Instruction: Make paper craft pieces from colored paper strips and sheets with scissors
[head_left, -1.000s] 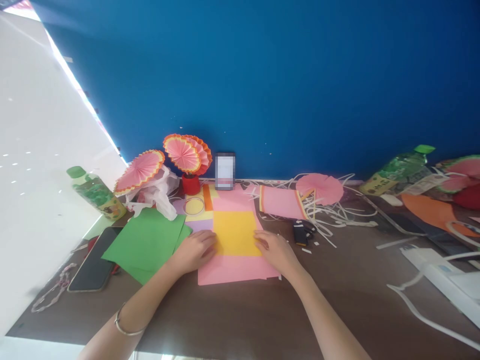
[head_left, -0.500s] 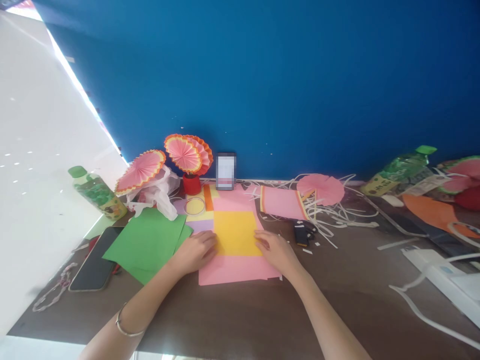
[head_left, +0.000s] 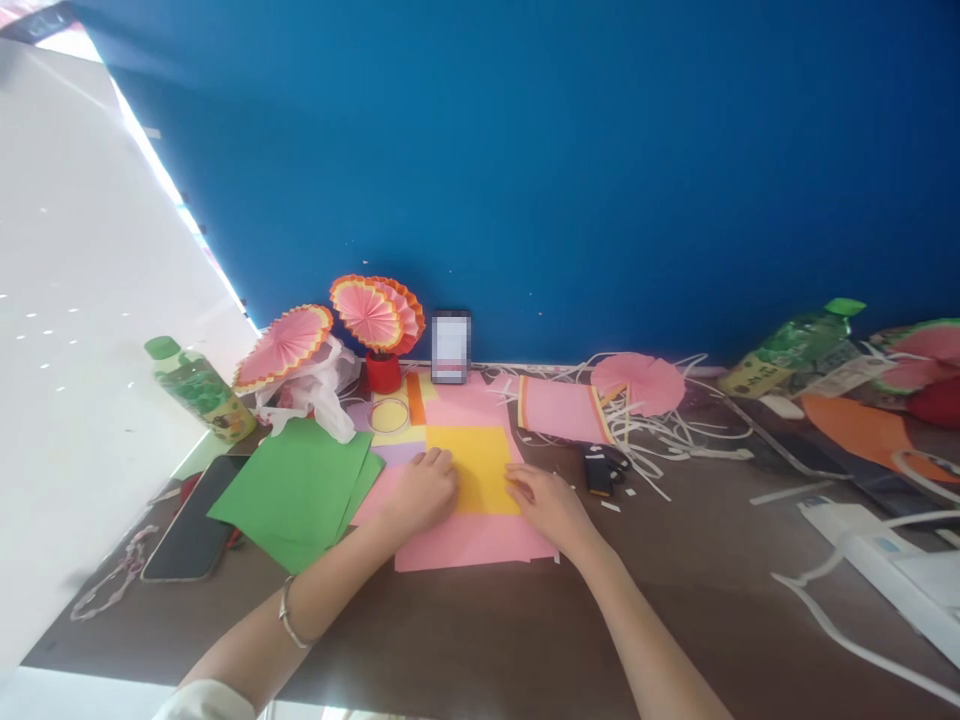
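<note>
A yellow sheet of paper [head_left: 480, 472] lies flat on pink sheets [head_left: 457, 548] in the middle of the desk. My left hand [head_left: 424, 492] rests over the yellow sheet's left part, fingers curled in and pressed together; its fingertips are hidden. At the sheet's right edge, my right hand [head_left: 550, 503] has thumb and fingers bent together on the paper. Green paper [head_left: 300, 490] lies left of my left hand. Behind the yellow sheet are a pale yellow piece and a thin ring [head_left: 388, 415].
Pleated paper fans [head_left: 375, 312] stand in a red pot [head_left: 383, 373]. A phone [head_left: 451, 348] leans on the blue wall. Right are a pink striped strip [head_left: 562, 408], tangled white paper strips [head_left: 660, 445] and a power strip [head_left: 877, 550]. A bottle [head_left: 199, 390] and dark phone [head_left: 191, 525] are left.
My left hand has moved right, from the yellow sheet's left edge onto the sheet, its fingers more curled. My right hand stays at the right edge. The view has shifted slightly.
</note>
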